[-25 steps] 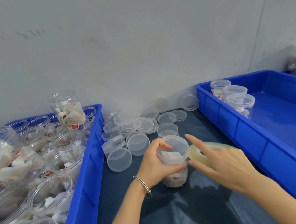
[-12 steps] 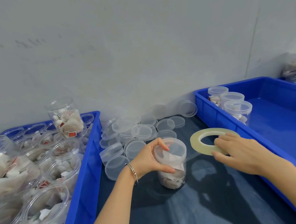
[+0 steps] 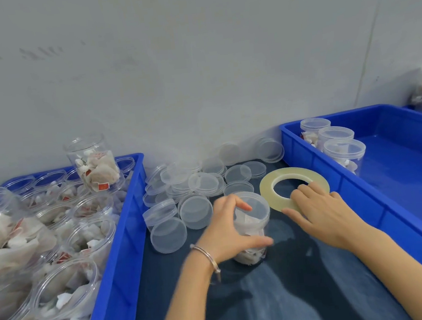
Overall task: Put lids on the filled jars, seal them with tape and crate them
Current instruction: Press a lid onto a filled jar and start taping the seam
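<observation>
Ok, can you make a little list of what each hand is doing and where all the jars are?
left hand: grips lidded jar, upright on dark mat
right hand: fingers on tape roll
spare lids: piled by the wall
left crate: open filled jars
right crate: three lidded jars in far corner

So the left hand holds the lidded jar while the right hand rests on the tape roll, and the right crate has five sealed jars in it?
Not quite: the head view shows three jars in the right crate, not five. The rest stands.
</observation>
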### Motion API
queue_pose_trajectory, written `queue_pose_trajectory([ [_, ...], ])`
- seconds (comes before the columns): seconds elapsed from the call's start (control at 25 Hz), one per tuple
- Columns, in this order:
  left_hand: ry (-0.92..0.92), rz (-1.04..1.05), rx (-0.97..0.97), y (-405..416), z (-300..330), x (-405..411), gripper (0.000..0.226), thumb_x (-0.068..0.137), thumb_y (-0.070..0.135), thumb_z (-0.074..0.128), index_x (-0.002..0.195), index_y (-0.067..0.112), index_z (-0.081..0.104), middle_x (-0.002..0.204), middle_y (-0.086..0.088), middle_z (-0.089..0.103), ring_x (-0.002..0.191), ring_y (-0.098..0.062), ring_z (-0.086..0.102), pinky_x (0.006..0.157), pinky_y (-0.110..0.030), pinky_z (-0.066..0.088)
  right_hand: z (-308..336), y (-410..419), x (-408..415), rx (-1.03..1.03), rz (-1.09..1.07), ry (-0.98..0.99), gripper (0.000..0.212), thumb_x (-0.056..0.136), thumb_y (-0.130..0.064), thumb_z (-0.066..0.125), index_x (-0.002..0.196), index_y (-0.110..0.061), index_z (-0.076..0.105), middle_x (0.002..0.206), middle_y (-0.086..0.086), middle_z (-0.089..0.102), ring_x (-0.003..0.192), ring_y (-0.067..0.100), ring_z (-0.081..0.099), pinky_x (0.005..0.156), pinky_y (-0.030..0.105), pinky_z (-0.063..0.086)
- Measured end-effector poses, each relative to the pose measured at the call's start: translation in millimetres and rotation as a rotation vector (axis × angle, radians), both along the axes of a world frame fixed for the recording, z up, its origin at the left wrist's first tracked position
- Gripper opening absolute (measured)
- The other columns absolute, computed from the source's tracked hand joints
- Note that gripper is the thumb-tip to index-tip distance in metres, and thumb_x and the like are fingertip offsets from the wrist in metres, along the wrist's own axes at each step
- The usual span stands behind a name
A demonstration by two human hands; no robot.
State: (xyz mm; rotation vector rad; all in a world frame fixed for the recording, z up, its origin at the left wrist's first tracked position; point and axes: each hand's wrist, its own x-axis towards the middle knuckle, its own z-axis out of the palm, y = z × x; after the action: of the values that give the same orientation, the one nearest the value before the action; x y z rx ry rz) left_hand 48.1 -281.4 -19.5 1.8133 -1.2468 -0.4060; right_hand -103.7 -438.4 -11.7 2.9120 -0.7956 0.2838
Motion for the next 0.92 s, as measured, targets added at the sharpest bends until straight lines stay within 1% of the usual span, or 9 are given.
queue_pose_trajectory([
  [0.08, 0.039, 0.236, -0.204, -9.1, -15.0, -24.0, 0.057, 0.053, 0.031, 0.091, 0.089, 0.028, 0.047, 0.104, 0.007, 0.045, 0.096, 0.005, 0.045, 0.08, -0.002, 0.032, -1.5, 5.8, 1.7, 0.003, 0.01, -0.022, 0.034, 0.096, -0.056, 0.016, 0.091, -0.026, 0.033, 0.094, -0.011, 0.036, 0.09, 0.011, 0.033, 0.071, 0.027, 0.033],
  [0.16, 0.062, 0.329, -0.325, -13.3, -21.5, -28.5, 0.053, 0.053, 0.026, 0.091, 0.086, 0.023, 0.049, 0.097, 0.005, 0.051, 0.091, 0.0, 0.049, 0.08, -0.006, 0.034, -1.1, 7.4, -1.4, -0.031, 0.034, -0.013, 0.04, 0.093, -0.06, 0.01, 0.094, -0.027, 0.034, 0.096, -0.013, 0.037, 0.092, 0.009, 0.035, 0.072, 0.026, 0.034],
  [0.28, 0.131, 0.117, -0.24, -1.9, -17.1, -3.4, 0.054, 0.053, 0.028, 0.091, 0.085, 0.026, 0.048, 0.102, 0.001, 0.06, 0.097, -0.006, 0.054, 0.085, -0.018, 0.042, 5.7, -0.2, -16.1, -0.121, 0.104, 0.037, 0.064, 0.083, -0.069, -0.008, 0.102, -0.031, 0.04, 0.099, -0.018, 0.038, 0.099, 0.005, 0.04, 0.082, 0.026, 0.034],
  [0.36, 0.158, -0.068, -0.126, 7.4, -11.6, 10.6, 0.057, 0.048, 0.036, 0.089, 0.085, 0.03, 0.045, 0.106, 0.004, 0.061, 0.1, -0.012, 0.057, 0.085, -0.025, 0.047, 13.6, -9.5, -23.9, -0.143, 0.118, 0.049, 0.07, 0.076, -0.076, -0.012, 0.097, -0.033, 0.04, 0.093, -0.019, 0.039, 0.093, 0.003, 0.039, 0.083, 0.025, 0.032],
  [0.48, 0.119, -0.171, -0.012, 9.1, -6.1, 14.0, 0.061, 0.046, 0.037, 0.087, 0.088, 0.032, 0.043, 0.109, 0.014, 0.059, 0.102, -0.007, 0.056, 0.085, -0.019, 0.048, 22.7, -22.2, -31.5, -0.119, 0.107, 0.098, 0.066, 0.074, -0.083, 0.003, 0.085, -0.031, 0.042, 0.085, -0.016, 0.041, 0.086, 0.003, 0.037, 0.079, 0.024, 0.036],
  [0.64, 0.187, -0.247, 0.028, 9.7, -5.7, 21.2, 0.082, 0.05, 0.017, 0.09, 0.114, 0.031, 0.04, 0.105, 0.03, 0.057, 0.104, 0.005, 0.055, 0.089, -0.011, 0.042, 12.2, -22.8, -28.4, 0.005, 0.156, 0.074, 0.044, 0.081, -0.061, 0.016, 0.085, -0.024, 0.041, 0.086, -0.011, 0.042, 0.086, 0.008, 0.039, 0.069, 0.024, 0.033],
  [0.76, 0.272, -0.207, 0.016, 12.6, -14.6, 17.9, 0.099, 0.055, -0.001, 0.089, 0.128, 0.026, 0.028, 0.113, 0.018, 0.058, 0.107, 0.007, 0.056, 0.09, -0.012, 0.043, 0.6, -15.2, -18.5, 0.112, 0.149, 0.027, 0.026, 0.093, -0.045, 0.029, 0.086, -0.021, 0.038, 0.089, -0.01, 0.039, 0.087, 0.01, 0.038, 0.065, 0.024, 0.035],
  [0.84, 0.335, -0.141, -0.012, 15.7, -22.1, 14.9, 0.093, 0.053, -0.002, 0.088, 0.123, 0.02, 0.031, 0.116, 0.011, 0.054, 0.103, 0.01, 0.056, 0.086, -0.012, 0.045, -4.1, -13.3, -16.0, 0.159, 0.149, 0.014, 0.025, 0.097, -0.044, 0.03, 0.087, -0.023, 0.038, 0.091, -0.011, 0.04, 0.09, 0.01, 0.039, 0.067, 0.025, 0.039],
  [0.92, 0.427, -0.093, -0.054, 18.9, -27.4, 15.7, 0.081, 0.055, -0.009, 0.086, 0.117, 0.017, 0.04, 0.118, 0.004, 0.054, 0.108, 0.004, 0.058, 0.085, -0.017, 0.048, -5.9, -14.1, -18.1, 0.174, 0.158, 0.02, 0.026, 0.099, -0.048, 0.028, 0.09, -0.025, 0.039, 0.093, -0.013, 0.039, 0.091, 0.008, 0.038, 0.069, 0.024, 0.04],
])
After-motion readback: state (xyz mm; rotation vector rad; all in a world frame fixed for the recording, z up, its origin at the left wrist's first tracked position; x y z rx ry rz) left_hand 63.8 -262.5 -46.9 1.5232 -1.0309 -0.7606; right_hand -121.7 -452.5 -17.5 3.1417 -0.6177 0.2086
